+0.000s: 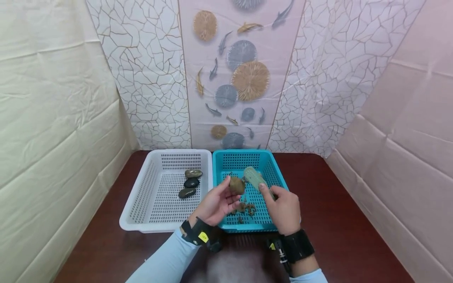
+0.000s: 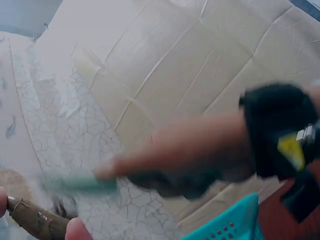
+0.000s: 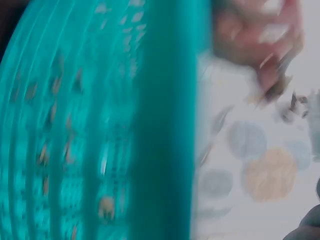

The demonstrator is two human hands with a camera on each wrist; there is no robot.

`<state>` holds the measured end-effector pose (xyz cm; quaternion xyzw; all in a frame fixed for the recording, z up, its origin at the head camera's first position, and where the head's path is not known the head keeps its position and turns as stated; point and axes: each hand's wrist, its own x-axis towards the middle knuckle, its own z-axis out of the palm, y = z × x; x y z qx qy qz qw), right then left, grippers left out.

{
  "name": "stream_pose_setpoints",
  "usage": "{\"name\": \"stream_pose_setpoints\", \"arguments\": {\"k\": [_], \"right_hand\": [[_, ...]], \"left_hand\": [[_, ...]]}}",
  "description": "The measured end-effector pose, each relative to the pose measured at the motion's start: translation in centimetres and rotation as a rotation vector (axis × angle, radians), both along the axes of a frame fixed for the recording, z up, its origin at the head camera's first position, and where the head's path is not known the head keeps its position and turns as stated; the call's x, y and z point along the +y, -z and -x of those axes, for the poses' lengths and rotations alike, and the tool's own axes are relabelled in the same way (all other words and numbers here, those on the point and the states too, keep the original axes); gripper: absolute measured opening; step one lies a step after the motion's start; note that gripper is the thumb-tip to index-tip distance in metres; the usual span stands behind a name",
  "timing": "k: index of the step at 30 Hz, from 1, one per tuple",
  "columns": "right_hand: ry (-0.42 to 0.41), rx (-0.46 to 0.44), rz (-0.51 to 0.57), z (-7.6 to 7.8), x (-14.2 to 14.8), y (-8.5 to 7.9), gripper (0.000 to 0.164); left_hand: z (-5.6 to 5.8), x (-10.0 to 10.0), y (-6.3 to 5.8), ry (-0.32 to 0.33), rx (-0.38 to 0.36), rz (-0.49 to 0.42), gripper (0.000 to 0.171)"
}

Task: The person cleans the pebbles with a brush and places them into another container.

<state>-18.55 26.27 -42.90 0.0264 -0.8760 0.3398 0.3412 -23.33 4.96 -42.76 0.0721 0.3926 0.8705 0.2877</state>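
My left hand [image 1: 217, 204] holds a brown, muddy-looking stone [image 1: 237, 185] by its edges, above the teal basket [image 1: 279, 173]. In the left wrist view the stone [image 2: 37, 220] appears narrow and brown with pale specks, between a thumb and a fingertip. My right hand [image 1: 284, 208] grips a pale green brush [image 1: 254, 177] by its handle, the thumb lying along it. The brush head stands just right of the stone, and dark tufts show between them. Motion blurs the brush [image 2: 80, 184] and right hand [image 2: 185, 155] in the left wrist view.
Brown crumbs and clumps [image 1: 250, 209] lie on the teal basket's floor. A white basket [image 1: 132, 204] adjoins it on the left, holding three smooth, dark, shiny stones [image 1: 191, 182] in a column. Both baskets stand on a dark red-brown table [image 1: 339, 220], with patterned cloth [image 1: 159, 78] hanging behind.
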Motion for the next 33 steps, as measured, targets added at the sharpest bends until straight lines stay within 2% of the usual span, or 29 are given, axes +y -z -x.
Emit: {"name": "stream_pose_setpoints", "arguments": {"k": [2, 4, 7, 10, 12, 14, 17, 21, 24, 26, 29, 31, 33], "right_hand": [[-0.077, 0.015, 0.026, -0.1, -0.4, 0.2, 0.060], [-0.125, -0.012, 0.043, 0.0, -0.7, 0.4, 0.058], [-0.079, -0.074, 0.026, 0.3, -0.8, 0.6, 0.060], [-0.005, -0.069, 0.007, 0.5, -0.4, 0.6, 0.064], [-0.020, -0.033, 0.008, 0.4, -0.4, 0.5, 0.063], [-0.071, -0.010, 0.015, 0.2, -0.8, 0.5, 0.062], [-0.114, -0.043, 0.043, 0.2, -1.3, 1.0, 0.060], [0.012, -0.138, 0.003, 0.6, 0.1, 1.7, 0.063], [0.064, -0.118, -0.009, 0.4, 0.8, 1.6, 0.062], [0.026, -0.048, 0.026, -0.1, 0.2, 1.5, 0.061], [-0.088, 0.015, 0.059, -0.4, -1.0, 1.2, 0.059], [-0.136, -0.002, 0.078, -0.3, -1.5, 1.0, 0.058], [-0.124, -0.043, 0.093, -0.1, -1.6, 1.0, 0.058]], "left_hand": [[0.0, 0.0, 0.1, 0.003, -0.013, -0.008, 0.036], [0.0, 0.0, 0.0, 0.008, -0.017, -0.023, 0.037], [0.2, 0.0, 0.0, 0.014, -0.008, -0.043, 0.038], [0.3, 0.0, 0.3, -0.004, -0.013, -0.044, 0.034], [0.3, -0.1, 0.6, -0.014, -0.030, -0.047, 0.033], [0.2, -0.2, 0.7, -0.019, -0.040, -0.059, 0.035], [0.0, -0.3, 0.4, -0.020, -0.042, -0.080, 0.038], [-0.1, -0.5, 0.0, -0.008, -0.026, -0.090, 0.042], [0.0, -0.8, 0.1, -0.011, -0.014, -0.085, 0.041], [-0.1, -0.9, 0.2, -0.014, -0.009, -0.087, 0.038], [0.0, -0.8, 0.2, -0.002, 0.006, -0.094, 0.037], [0.0, -0.7, 0.1, 0.019, 0.010, -0.110, 0.039], [-0.1, -0.7, -0.1, 0.031, 0.019, -0.119, 0.041]]}}
